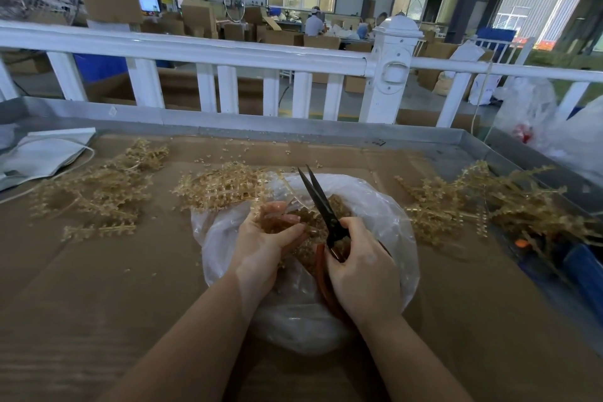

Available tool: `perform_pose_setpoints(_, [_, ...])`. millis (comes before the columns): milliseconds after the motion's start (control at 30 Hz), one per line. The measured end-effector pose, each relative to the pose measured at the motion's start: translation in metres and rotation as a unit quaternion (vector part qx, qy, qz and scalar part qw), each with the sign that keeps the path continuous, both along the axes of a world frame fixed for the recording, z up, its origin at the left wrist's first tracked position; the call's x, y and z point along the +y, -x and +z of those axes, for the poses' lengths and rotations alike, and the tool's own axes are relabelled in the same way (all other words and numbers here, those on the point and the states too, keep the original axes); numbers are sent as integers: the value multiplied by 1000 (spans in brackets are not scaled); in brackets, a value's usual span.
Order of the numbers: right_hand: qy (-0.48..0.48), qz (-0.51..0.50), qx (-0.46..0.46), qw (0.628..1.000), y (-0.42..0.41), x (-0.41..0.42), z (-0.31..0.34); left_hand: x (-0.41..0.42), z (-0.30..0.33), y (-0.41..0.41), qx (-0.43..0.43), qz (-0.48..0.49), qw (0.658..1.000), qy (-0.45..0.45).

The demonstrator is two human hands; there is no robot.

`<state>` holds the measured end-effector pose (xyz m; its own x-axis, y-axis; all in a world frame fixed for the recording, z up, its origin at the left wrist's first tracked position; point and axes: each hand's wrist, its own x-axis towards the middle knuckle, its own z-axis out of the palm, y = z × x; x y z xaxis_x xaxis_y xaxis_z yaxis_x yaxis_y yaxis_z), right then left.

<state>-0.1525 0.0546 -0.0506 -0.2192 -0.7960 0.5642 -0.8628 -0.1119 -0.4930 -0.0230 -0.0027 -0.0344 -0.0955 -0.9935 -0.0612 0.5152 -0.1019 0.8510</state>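
Head view: we judge trimming partway, our right hand (362, 268) gripping the scissors (318, 197), left hand (261, 245) curled round a sprig (275, 220) over the clipping-filled bag (388, 212), sprig piles (98, 192) apparently still waiting.

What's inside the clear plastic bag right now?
The clear plastic bag holds a heap of small tan plastic pieces. The left hand, gripping some, and the right hand with the scissors cover much of it, so its depth is hidden.
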Motion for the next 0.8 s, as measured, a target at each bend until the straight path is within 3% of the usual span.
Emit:
perform_pose_setpoints(133, [-1,3,2,1000,0,0,0,-1,-1,0,-29,17,999,-1])
perform_pose_setpoints(400, [2,21,-9,1000,1,2,6,-4,5,-1,51,6,997,-61])
perform_pose_setpoints(600, [-65,95,-112,987,14,12,32,-11,11,0,76,33,994,-66])
perform_pose_setpoints(800, [-140,147,-114,973,26,19,51,-20,21,-4,60,75,995,-37])
